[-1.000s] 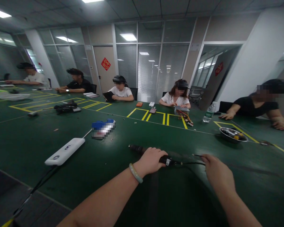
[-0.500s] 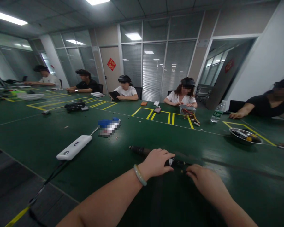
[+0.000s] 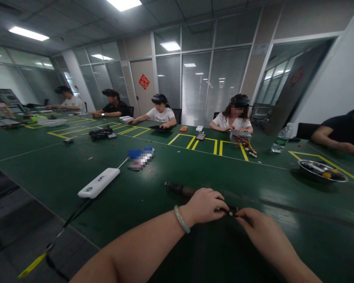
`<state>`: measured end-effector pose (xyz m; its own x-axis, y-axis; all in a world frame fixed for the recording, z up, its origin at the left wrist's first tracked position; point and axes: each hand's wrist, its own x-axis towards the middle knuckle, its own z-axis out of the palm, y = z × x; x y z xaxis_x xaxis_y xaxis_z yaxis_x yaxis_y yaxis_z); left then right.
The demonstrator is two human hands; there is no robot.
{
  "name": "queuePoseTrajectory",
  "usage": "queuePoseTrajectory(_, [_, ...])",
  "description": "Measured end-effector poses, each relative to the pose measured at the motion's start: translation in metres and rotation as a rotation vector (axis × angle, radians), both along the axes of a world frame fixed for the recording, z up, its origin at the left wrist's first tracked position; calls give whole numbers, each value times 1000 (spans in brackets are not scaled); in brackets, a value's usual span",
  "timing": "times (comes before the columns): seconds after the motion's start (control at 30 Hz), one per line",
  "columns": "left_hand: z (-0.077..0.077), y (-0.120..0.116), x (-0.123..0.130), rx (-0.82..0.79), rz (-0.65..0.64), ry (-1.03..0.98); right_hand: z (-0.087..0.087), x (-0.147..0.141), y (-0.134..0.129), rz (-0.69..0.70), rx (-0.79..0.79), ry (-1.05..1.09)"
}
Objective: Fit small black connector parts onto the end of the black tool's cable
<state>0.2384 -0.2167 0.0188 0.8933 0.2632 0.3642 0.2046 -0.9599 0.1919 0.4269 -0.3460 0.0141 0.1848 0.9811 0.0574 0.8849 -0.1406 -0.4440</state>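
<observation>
A dark tool with a ribbed black end (image 3: 174, 187) lies on the green table, running rightward under my left hand (image 3: 208, 205). My left hand, with a pale bangle (image 3: 181, 219) at the wrist, is curled over the tool's right part, which it mostly hides. My right hand (image 3: 255, 222) is just to the right, its thumb and index finger pinched on a small dark piece (image 3: 231, 214) with a light spot. That piece lies between the fingertips of both hands; its exact shape is too small to tell.
A white power bank (image 3: 98, 183) with a cable lies at the left, near blurred blue and white items (image 3: 141, 158). Farther off are a metal bowl (image 3: 323, 171), a bottle (image 3: 282, 138), a box with wires (image 3: 240, 136), black cables (image 3: 102, 133) and several seated people.
My left hand's fingers have curled in toward the small piece at my right fingertips. The view has turned slightly left. Across the table, a person has lowered a dark tablet-like object.
</observation>
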Motion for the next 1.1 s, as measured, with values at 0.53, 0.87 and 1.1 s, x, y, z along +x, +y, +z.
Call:
queuePoseTrajectory(0.53, [-7,-15,12,-2,195,-43,-12,9,6,-46,-3,45])
queuePoseTrajectory(0.87, [-8,-17,14,0,202,-66,-20,20,18,-167,310,-59])
queuePoseTrajectory(1.1, [-11,-21,18,-3,270,-59,-19,17,22,-125,272,-76])
